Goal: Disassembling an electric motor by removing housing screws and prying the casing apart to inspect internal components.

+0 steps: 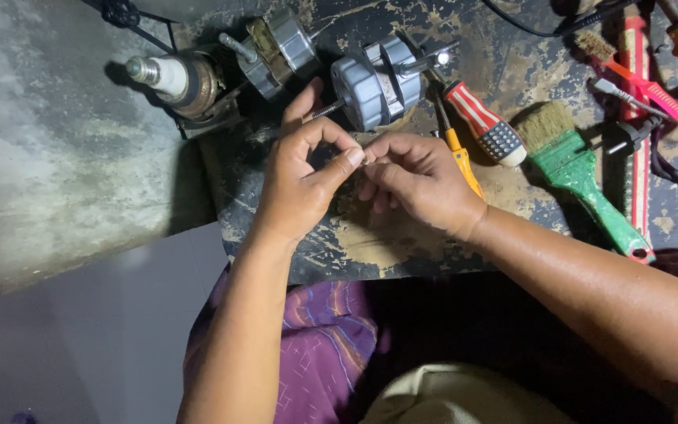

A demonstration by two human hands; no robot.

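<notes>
Small part, too tiny to identify, is pinched between both hands at the centre of the tabletop (pixel 370 251), just at 6 o'clock of the grey motor housing (pixel 377 82). Left hand (pixel 300 184): thumb and forefinger closed tip to tip on it, remaining fingers curled loosely. Right hand (pixel 417 180): fingers (pixel 378 153) bunched and closed against the same spot from the 3 o'clock side. Judgement: the two-handed pinch steadies an item too fine for a single grip, held low over the board so a drop lands on it.

Motor housing lies on its side, threaded shaft pointing toward the left hand. A second motor section (pixel 276 47) sits at 10 o'clock of it; a spindle assembly (pixel 178 78) lies further at 9 o'clock, overhanging the board's left edge.

Tools rest within reach at 3 o'clock: red-and-white screwdriver (pixel 484 122), yellow-handled tool (pixel 463 161) partly under the right hand, green paintbrush (pixel 582 177).

Open room: worn surface toward the near edge at 6 o'clock is free. Left edge drops to concrete floor (pixel 56 157).
</notes>
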